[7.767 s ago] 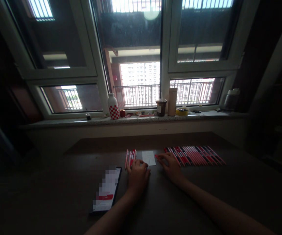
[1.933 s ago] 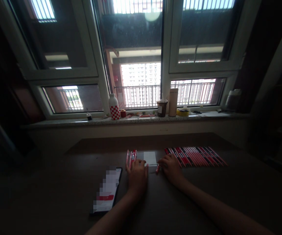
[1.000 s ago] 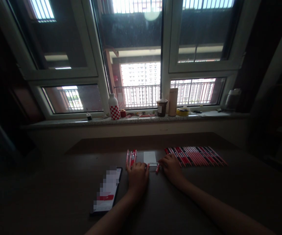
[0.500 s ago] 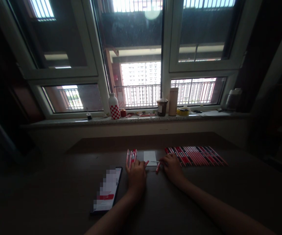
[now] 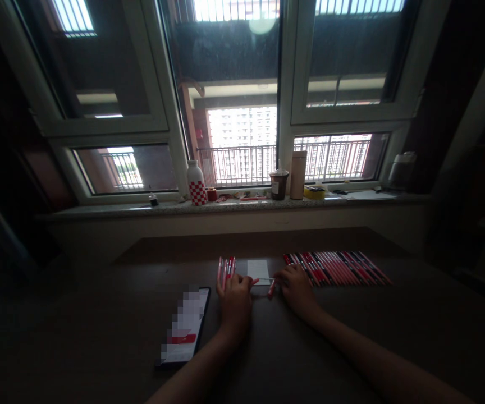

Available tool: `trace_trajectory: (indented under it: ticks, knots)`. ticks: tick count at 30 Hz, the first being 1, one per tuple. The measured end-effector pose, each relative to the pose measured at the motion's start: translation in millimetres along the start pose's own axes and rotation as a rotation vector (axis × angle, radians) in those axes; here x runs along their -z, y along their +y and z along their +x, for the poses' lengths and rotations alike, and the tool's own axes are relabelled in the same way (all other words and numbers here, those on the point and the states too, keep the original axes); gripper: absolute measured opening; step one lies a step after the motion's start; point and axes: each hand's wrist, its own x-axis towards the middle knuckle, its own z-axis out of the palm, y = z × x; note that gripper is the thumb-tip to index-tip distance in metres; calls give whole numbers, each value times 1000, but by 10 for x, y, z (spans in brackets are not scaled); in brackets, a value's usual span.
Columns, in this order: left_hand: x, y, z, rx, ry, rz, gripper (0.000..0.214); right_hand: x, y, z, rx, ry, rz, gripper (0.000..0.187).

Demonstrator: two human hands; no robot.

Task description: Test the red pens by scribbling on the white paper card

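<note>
Both my hands rest on a dark table [image 5: 352, 336] in front of a small white paper [image 5: 258, 269]. My left hand [image 5: 234, 303] is closed, pinching a small red pen part at its fingertips. My right hand [image 5: 296, 288] is closed on a red pen [image 5: 271, 288]. A thin light rod runs between the two hands. A small bunch of red pens [image 5: 225, 268] lies just beyond my left hand. A long row of several red and dark pens [image 5: 337, 267] lies side by side to the right of my right hand.
A phone [image 5: 183, 326] lies on the table left of my left arm. On the windowsill [image 5: 111, 210] stand a red-checked white bottle [image 5: 196, 183], a dark cup [image 5: 278, 185], a tall tan flask [image 5: 297, 174] and a yellow tape roll [image 5: 314, 192]. Windows rise behind.
Over the last seconds my right hand took a red pen from the row toward the paper. Both hands came together, and a thin rod now shows between them. Since half a second ago little moved.
</note>
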Motion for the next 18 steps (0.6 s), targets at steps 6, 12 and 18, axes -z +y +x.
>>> trace_trajectory:
  ticks: [6, 12, 18]
  knots:
    - [-6, 8, 8, 0, -27, -44, 25, -1, -4, -8, 18, -2, 28, 18]
    - [-53, -3, 8, -60, -35, -81, 25, 0, -13, -3, 93, -15, 46, 17]
    - [-62, -4, 25, -103, -52, -109, 28, 5, -36, -1, 152, -29, 87, 15]
